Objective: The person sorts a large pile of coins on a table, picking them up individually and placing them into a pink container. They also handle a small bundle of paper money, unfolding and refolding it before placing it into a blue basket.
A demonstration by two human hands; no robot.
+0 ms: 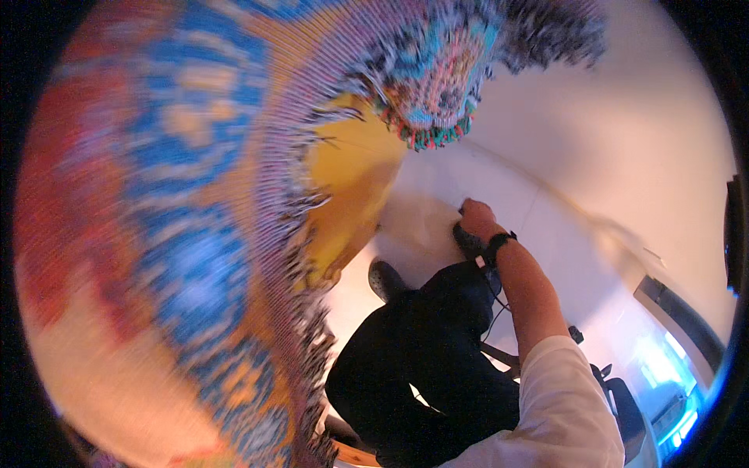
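Note:
My right hand (478,217) reaches out at the centre right, above a dark grey shoe (466,238), with a black band on the wrist. Its fingers look curled, and a small dark patch shows at the fingertips; whether they hold something cannot be told. My left hand is out of view. A large patterned rug (205,134), in red, blue and orange with a ragged fringe, fills the left side, blurred. Its multicoloured tufted part (436,82) hangs at the top, apart from my right hand. Behind the fringe shows a yellow surface (351,181).
My other shoe (386,281) rests on the pale floor (526,205) beside the rug's fringe. A thin dark cable (496,301) runs near my knee. Black chair-like parts (626,403) stand at the lower right, near a long dark-topped object (681,319) and a bright bluish light.

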